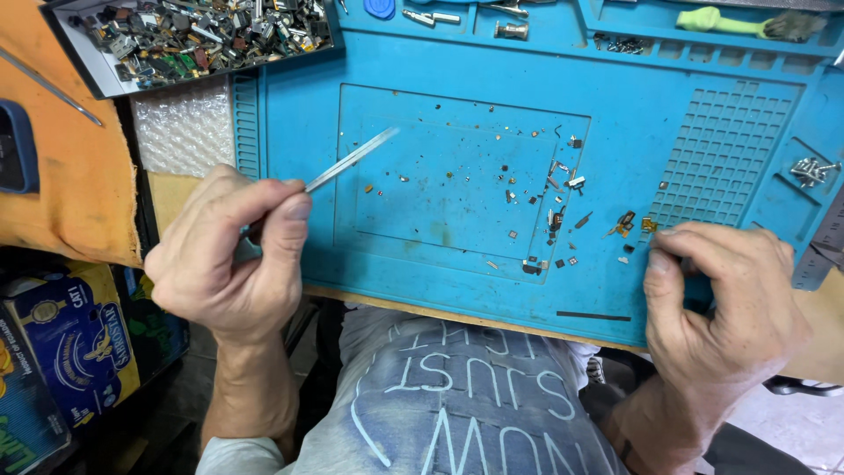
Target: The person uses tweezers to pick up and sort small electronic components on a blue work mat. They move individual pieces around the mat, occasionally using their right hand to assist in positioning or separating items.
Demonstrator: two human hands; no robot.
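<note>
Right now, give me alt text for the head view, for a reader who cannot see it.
Seen from above, a person's left hand holds metal tweezers over a blue work mat strewn with tiny electronic parts, while the right hand rests closed at the mat's lower right edge. A tray of scrap components sits at top left.

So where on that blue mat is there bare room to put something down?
The blue mat is barest in the strip left of its inner rectangle, beyond the tweezers in the left hand. The upper left of the rectangle holds only specks. It is crowded around the small parts at the rectangle's right edge, near the right hand, and in the scrap tray.
</note>
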